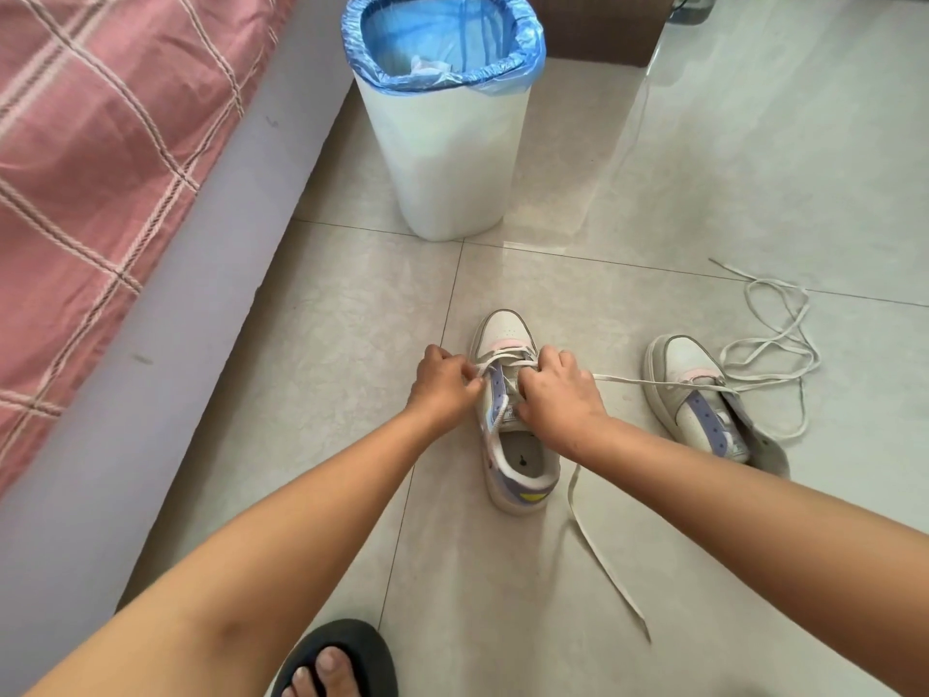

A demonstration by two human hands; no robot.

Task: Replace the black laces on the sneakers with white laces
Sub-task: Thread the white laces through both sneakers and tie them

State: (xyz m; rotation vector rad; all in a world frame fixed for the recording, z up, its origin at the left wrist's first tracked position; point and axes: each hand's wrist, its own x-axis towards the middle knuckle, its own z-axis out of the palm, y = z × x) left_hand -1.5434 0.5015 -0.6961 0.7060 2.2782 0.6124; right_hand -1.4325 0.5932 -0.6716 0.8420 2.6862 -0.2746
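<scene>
A white sneaker [518, 465] with lilac trim stands on the floor tiles, toe pointing away from me. A white lace [598, 550] is threaded through its lowest eyelets; one end trails over the floor toward me. My left hand [442, 379] pinches the lace at the shoe's left side. My right hand [558, 389] grips the lace over the tongue, and a strand runs from it to the right. A second sneaker [699, 394] lies to the right with a loose white lace [774, 339] coiled beside it. No black lace is visible.
A white bin [447, 138] with a blue liner stands straight ahead behind the shoes. A bed with a pink checked cover [95, 143] runs along the left. My foot in a black slipper [337, 661] is at the bottom edge.
</scene>
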